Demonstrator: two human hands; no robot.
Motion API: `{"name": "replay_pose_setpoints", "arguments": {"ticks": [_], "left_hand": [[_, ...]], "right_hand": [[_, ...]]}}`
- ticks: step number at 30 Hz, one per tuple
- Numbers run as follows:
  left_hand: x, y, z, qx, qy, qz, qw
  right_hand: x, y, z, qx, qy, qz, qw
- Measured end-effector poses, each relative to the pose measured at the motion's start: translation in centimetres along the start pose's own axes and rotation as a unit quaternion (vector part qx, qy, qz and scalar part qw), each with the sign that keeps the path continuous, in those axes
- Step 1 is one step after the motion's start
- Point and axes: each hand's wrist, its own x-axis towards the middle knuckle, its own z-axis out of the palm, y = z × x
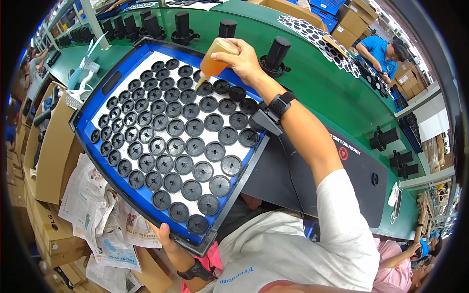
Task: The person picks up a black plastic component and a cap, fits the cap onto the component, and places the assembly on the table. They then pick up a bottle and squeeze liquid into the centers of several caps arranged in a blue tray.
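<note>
My right hand is wrapped round a squeeze bottle of amber liquid. The bottle is tipped, its thin nozzle pointing down at the black round discs near the far side of a blue tray. Many discs lie in uneven rows on the tray's white liner, each with a small raised centre. Whether liquid is leaving the nozzle is too small to tell. At the tray's near left edge, my left hand grips the rim, thumb in sight and the other fingers partly hidden.
Black cylindrical parts stand along the green bench beyond the tray. A dark mat lies to the right. Newspapers and cardboard boxes fill the left. A co-worker in blue works at the far right.
</note>
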Motion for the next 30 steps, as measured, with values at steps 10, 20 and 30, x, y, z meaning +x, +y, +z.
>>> {"name": "replay_pose_setpoints", "arguments": {"ticks": [10, 20, 30], "left_hand": [[0.2, -1.0, -1.2, 0.013, -0.01, 0.015, 1.0], [0.2, -1.0, -1.5, 0.023, -0.002, 0.012, 1.0], [0.2, -0.9, -1.3, 0.013, -0.003, 0.007, 1.0]], "right_hand": [[0.1, -2.9, -0.6, 0.262, 0.102, 0.017, 0.96], [1.6, 2.2, 0.4, -0.046, 0.076, -0.044, 0.995], [1.5, 2.5, 0.8, -0.085, 0.068, -0.056, 0.992]]}}
